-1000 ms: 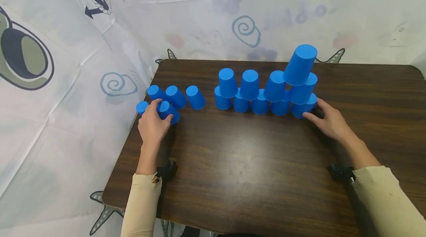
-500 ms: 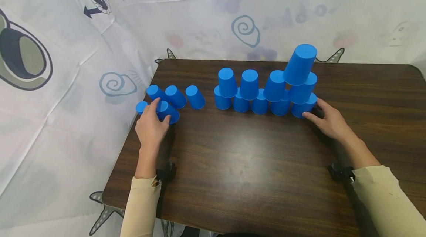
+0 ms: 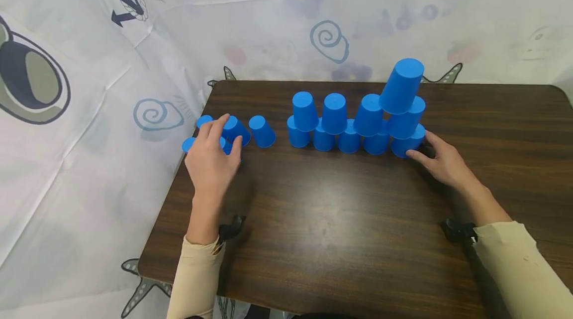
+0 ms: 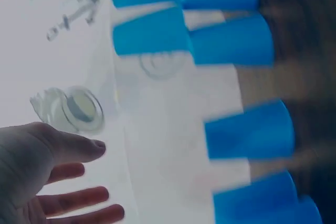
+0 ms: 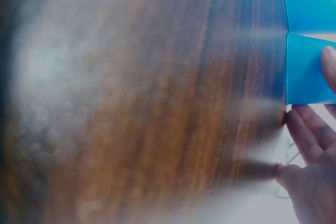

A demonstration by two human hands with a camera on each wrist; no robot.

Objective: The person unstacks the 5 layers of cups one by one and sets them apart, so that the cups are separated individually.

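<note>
Several blue cups stand upside down in a stepped wall, with a bottom row (image 3: pixel 323 138), a second row (image 3: pixel 334 114) and one top cup (image 3: pixel 402 86) at the right end. My right hand (image 3: pixel 443 162) holds the bottom right-end cup (image 3: pixel 408 143), thumb on its near side and fingers along its right side. In the right wrist view the thumb lies on that cup (image 5: pixel 308 72). My left hand (image 3: pixel 212 159) is raised over a group of loose blue cups at the left, its fingers spread and holding nothing. It partly hides one cup (image 3: pixel 225 146).
Near the left hand stand other loose upside-down cups, among them a left one (image 3: pixel 189 144) at the edge of the brown table (image 3: pixel 331 239) and a right one (image 3: pixel 262 131). A printed white cloth (image 3: pixel 250 25) hangs behind and left of the table.
My left hand has risen off the front loose cup and shifted slightly right and away from me, its fingers spreading. The right hand and the cup wall stay put.
</note>
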